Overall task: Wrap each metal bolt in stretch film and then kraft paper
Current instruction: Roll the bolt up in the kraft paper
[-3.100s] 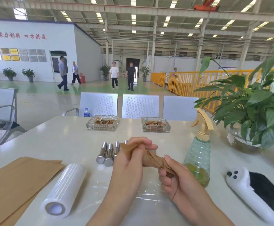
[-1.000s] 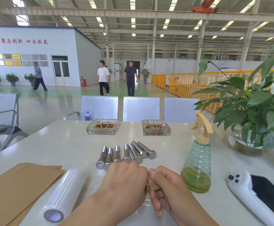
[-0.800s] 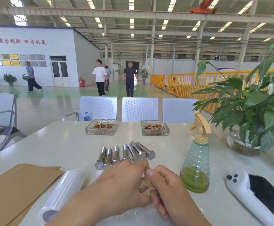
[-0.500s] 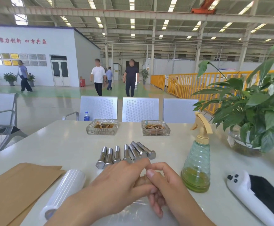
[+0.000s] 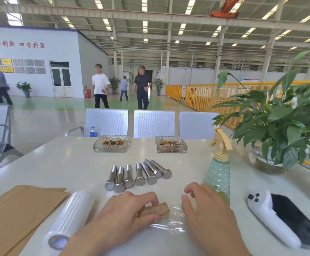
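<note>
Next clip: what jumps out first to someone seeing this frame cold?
The left hand grips a kraft-wrapped bolt at the table's near edge, the right hand open beside it. Behind them lie seven bare bolts, with a stretch film roll to the left.

Pale cream tabletop [image 5: 71, 163]. Silver-grey steel hex bolts [image 5: 137, 175] in a row. Brown kraft-paper-wrapped bolt [image 5: 157, 210]; same tan on flat kraft sheets [image 5: 17, 209]. Milky white stretch-film roll [image 5: 71, 215] with grey core; clear glossy film sheet [image 5: 169, 225]. Translucent green ribbed spray bottle [image 5: 218, 177], beige trigger. Clear glass ashtrays [image 5: 111, 144] holding orange-brown butts. Dark green leafy plant [image 5: 283, 119]. White controller [image 5: 268, 213] with black buttons. Yellow railing [image 5: 202, 95].
</note>
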